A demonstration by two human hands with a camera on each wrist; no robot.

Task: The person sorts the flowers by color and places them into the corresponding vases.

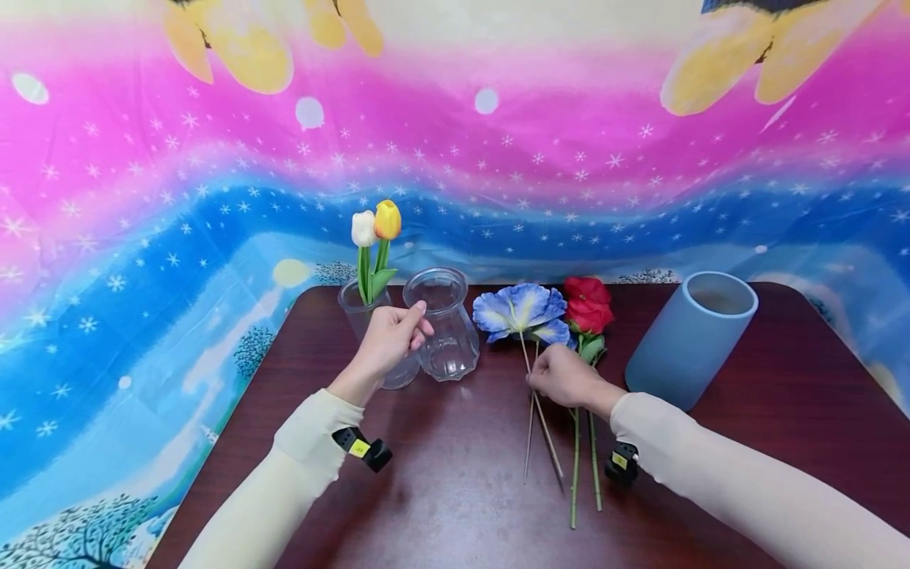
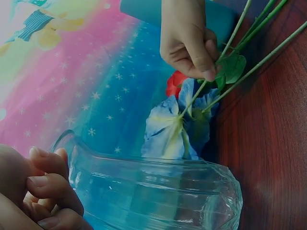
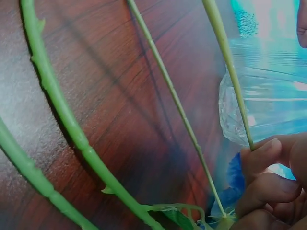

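My right hand (image 1: 565, 375) pinches the thin stem (image 3: 235, 81) of a blue flower (image 1: 517, 304) between thumb and fingers. A second blue flower (image 2: 197, 127) lies right beside it, its stem (image 3: 175, 98) outside the grip. My left hand (image 1: 389, 341) is raised with loosely curled fingers and holds nothing. It overlaps two clear vases in the head view. One is a ribbed glass vase (image 1: 451, 352) with a flared rim; the other is a slim glass (image 1: 402, 376) with a white tulip (image 1: 363, 228) and a yellow tulip (image 1: 387, 220) in it.
Red roses (image 1: 588, 304) lie right of the blue flowers, their green stems (image 1: 574, 482) pointing toward me. A tall blue-grey vase (image 1: 686, 348) stands on the right of the dark wooden table (image 1: 441, 498). A printed cloth (image 1: 426, 118) hangs behind the table.
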